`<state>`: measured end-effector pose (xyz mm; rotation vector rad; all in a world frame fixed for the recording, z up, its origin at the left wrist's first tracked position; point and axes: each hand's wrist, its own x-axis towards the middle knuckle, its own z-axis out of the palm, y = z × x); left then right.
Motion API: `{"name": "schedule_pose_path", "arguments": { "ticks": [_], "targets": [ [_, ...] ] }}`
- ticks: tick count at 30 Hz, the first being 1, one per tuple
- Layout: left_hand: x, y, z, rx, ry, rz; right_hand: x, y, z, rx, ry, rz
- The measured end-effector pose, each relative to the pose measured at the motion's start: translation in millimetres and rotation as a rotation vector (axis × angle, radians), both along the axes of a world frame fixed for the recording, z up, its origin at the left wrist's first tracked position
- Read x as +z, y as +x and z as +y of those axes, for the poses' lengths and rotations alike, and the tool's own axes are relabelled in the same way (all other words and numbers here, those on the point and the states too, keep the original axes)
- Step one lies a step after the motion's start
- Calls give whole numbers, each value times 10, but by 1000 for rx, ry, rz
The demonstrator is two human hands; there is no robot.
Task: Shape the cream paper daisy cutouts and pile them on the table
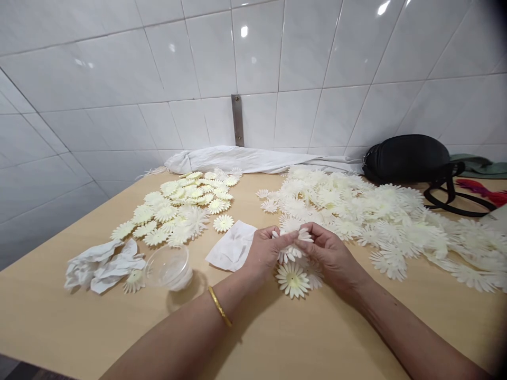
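Between my hands is a white fabric daisy flower (pixel 291 254), pinched by the thumb and fingers of both. My left hand (pixel 266 247), below a gold bangle (pixel 219 306) on the wrist, grips its left side. My right hand (pixel 330 254) grips the right side, fingers closed. Just beneath, a pale yellow-centred flower (pixel 293 280) lies on the table, partly over another white one. A white tissue (pixel 233 247) lies beside my left hand. Whether the held flower has more than one layer is hard to tell.
Thicker yellowish flowers (pixel 166 213) lie at the left, a large heap of flat white flowers (pixel 348 206) at the right. A clear plastic cup (pixel 168 266) and crumpled tissues (pixel 105 265) sit front left. A black bag (pixel 406 158) and rolled white cloth (pixel 253 159) line the tiled wall.
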<state>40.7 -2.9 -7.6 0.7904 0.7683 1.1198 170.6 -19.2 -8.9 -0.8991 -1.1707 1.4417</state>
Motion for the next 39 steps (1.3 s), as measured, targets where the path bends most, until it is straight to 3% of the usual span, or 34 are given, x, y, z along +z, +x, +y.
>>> {"name": "schedule_pose_path", "arguments": {
  "ticks": [4, 9, 16, 28, 31, 34, 39],
  "targets": [
    [-29, -26, 51, -48, -51, -3, -40, 20, 66, -129, -24, 1],
    [-86, -57, 98, -76, -44, 4, -85, 77, 143, -303, 66, -90],
    [-31, -65, 56, 25, 41, 180, -123, 119, 161, -391, 101, -248],
    [-42, -54, 29, -120, 53, 104, -54, 75, 82, -231, 299, -577],
    [-32, -57, 20, -169, 72, 85, -82, 78, 97, -286, 282, -560],
    [-32, -45, 20, -128, 47, 151, -102, 86, 106, -325, 234, -493],
    [-41, -27, 46, 15, 94, 188, -93, 63, 83, -43, 111, -218]
  ]
}}
